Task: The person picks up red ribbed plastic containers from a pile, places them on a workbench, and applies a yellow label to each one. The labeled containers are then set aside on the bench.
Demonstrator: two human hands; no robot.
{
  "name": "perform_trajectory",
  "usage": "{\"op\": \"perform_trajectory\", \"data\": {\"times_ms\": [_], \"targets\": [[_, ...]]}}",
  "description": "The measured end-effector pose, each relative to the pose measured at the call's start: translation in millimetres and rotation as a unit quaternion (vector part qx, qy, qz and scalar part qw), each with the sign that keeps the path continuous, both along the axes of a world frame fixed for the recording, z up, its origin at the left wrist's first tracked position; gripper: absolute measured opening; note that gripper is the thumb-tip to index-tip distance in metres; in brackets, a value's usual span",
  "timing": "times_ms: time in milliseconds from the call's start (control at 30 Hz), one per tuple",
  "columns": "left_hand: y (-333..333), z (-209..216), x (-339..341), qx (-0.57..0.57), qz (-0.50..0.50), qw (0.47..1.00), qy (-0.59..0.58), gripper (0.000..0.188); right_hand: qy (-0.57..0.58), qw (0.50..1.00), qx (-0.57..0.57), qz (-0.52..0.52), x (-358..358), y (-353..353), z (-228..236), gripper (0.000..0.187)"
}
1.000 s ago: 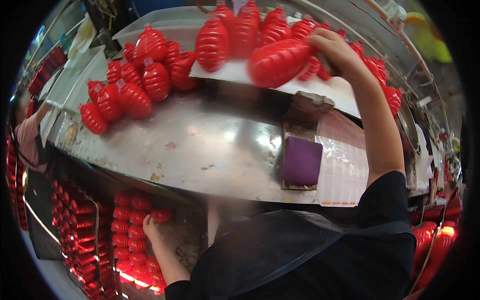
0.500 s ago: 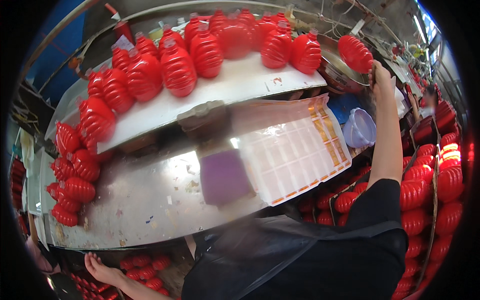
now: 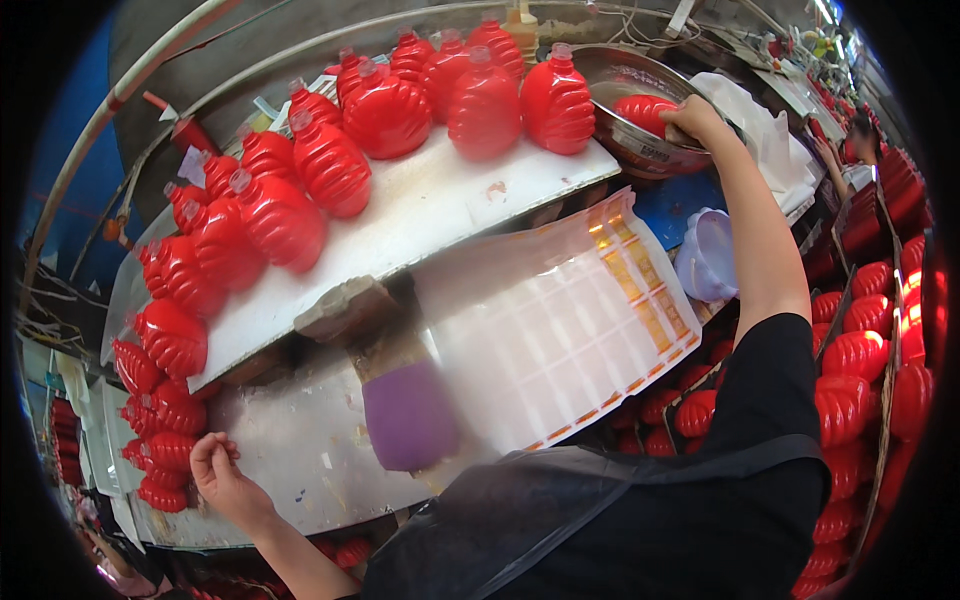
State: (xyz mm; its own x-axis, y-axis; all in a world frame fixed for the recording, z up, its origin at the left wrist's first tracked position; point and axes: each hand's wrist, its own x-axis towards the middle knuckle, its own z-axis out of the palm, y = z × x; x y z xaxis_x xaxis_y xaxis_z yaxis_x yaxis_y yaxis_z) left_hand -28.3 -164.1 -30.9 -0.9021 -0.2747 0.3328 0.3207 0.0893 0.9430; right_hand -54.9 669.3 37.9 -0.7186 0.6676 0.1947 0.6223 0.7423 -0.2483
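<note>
My right hand (image 3: 697, 122) reaches to the far right and is closed on a ribbed red plastic bottle (image 3: 643, 112). That bottle lies tilted inside a wide metal basin (image 3: 645, 153), and my fingers hide its near end. My left hand (image 3: 232, 482) is over the near left part of the metal table, its fingers loosely curled and apart, with nothing visible in them. Just beyond it, several red bottles (image 3: 172, 452) lie stacked at the table's left edge. More red bottles with clear necks (image 3: 333, 170) stand in rows on a raised white board (image 3: 420, 210).
A purple pad (image 3: 408, 415) lies on the metal table (image 3: 300, 440), beside a white sheet with orange bands (image 3: 560, 320). A lilac bucket (image 3: 706, 258) stands below the basin, near white cloth (image 3: 765, 140). Racks of red bottles (image 3: 848, 405) fill the right; another person (image 3: 857, 160) is beyond.
My right hand has lowered the red bottle from beside the basin into it. My left hand has risen from below the table edge to over the table. The view has shifted.
</note>
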Motion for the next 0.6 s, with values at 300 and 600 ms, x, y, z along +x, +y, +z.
{"op": "perform_trajectory", "data": {"times_ms": [300, 600], "targets": [[32.2, -22.6, -5.1, 0.043, -0.059, 0.997, -0.034, 0.014, -0.231, 0.973, -0.013, 0.008, -11.5, -20.7, 27.5, 0.012], [45.1, -30.4, 14.9, 0.020, -0.079, 0.994, -0.069, 0.011, 0.231, 0.901, -0.366, -0.022, 19.0, -16.9, 11.2, 0.023]]}}
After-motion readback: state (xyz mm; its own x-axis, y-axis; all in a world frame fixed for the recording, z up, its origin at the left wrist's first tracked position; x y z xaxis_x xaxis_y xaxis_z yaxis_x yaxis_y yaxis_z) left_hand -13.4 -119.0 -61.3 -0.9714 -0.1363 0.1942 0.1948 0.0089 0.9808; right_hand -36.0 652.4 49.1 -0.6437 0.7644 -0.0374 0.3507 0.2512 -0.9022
